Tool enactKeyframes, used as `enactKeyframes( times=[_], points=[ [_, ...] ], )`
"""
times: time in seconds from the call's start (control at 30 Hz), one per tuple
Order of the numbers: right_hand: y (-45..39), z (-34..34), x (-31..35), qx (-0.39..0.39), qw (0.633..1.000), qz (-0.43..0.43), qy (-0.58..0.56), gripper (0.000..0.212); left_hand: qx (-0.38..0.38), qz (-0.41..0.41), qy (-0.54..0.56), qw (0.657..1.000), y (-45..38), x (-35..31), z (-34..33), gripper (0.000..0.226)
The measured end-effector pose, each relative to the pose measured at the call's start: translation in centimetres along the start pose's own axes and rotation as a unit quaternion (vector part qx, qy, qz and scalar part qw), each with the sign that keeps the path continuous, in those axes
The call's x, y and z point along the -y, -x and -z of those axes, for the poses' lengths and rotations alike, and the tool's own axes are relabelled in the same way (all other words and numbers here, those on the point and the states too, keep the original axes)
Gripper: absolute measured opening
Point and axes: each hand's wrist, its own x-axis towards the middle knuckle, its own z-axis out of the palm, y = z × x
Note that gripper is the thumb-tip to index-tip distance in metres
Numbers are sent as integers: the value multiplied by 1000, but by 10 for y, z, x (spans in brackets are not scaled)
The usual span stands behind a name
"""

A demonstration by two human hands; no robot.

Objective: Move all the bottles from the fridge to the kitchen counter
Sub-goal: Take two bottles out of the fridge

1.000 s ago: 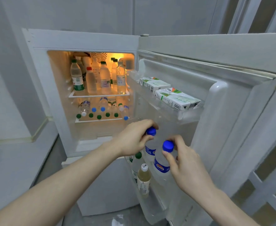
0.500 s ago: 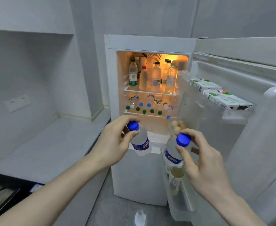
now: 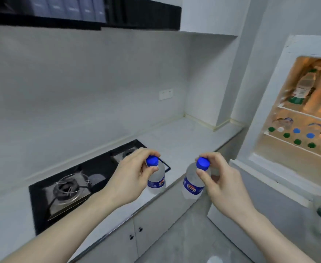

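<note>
While the fridge [image 3: 281, 103] stands open at the far right, the person holds one small water bottle in each hand. The left hand [image 3: 132, 176] pinches the left bottle [image 3: 156, 177] by its neck, just under the blue cap, with the thumb in front and the fingers curled over the top. This bottle hangs over the near edge of the counter [image 3: 184, 138], next to the right side of the black stove [image 3: 74, 184]. The right hand [image 3: 223, 184] pinches the right bottle [image 3: 193, 182] the same way, at its blue cap. This bottle hangs over the floor [image 3: 190, 234], between the counter and the fridge. Both bottles have a blue label and hang in the air, tilted a little. The two bottles are near each other but do not touch. Inside the lit fridge, more bottles stand on the top shelf, and others lie on the shelf below with green and blue caps facing out. That part is blurry.
</note>
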Motion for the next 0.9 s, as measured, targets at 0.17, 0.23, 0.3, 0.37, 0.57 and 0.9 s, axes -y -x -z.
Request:
enactKeyframes(
  times=[0.17,0.23,0.3,0.37,0.57,0.9],
  points=[
    [-7,-98,43,108,993,41,-18,25,-30,96,-51,994,79,53,71,26],
    [-9,-135,63,154,985,67,-25,25,-51,140,-73,986,109,71,97,26],
    [-14,-165,78,192,977,88,-33,26,-72,176,-84,978,133,84,116,27],
    [-18,-195,96,225,967,111,-39,27,-96,220,-93,966,156,95,134,27],
    [-26,-282,146,334,925,172,-61,28,-177,353,-126,910,234,114,175,27],
    [25,-421,231,473,835,273,-70,29,-286,529,-169,781,378,120,231,24]
  ],
)
